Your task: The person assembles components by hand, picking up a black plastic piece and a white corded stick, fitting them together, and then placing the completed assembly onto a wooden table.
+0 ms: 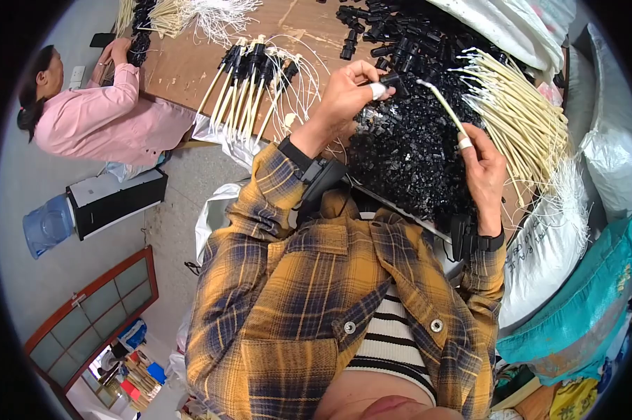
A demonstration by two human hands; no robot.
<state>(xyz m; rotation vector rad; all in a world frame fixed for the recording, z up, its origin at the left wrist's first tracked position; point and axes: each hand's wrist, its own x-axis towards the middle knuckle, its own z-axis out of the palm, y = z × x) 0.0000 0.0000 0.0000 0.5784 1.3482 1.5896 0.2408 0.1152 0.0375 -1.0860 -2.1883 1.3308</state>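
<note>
My left hand is closed on a short black plastic fitting, white tape round one of its fingers. My right hand, also taped on a finger, pinches a thin cream tube with a white tip that points toward the fitting; the two stand apart. Beneath both hands spreads a heap of small shiny black pieces. Beyond it lie larger loose black fittings. A bundle of cream tubes with white ends rests right of my right hand. Left of my left hand are several cream tubes with black fittings on them.
A person in pink works at the brown table on the far left, near more tube bundles. White sacks and a teal sack crowd the right side. A black-and-white water dispenser lies left.
</note>
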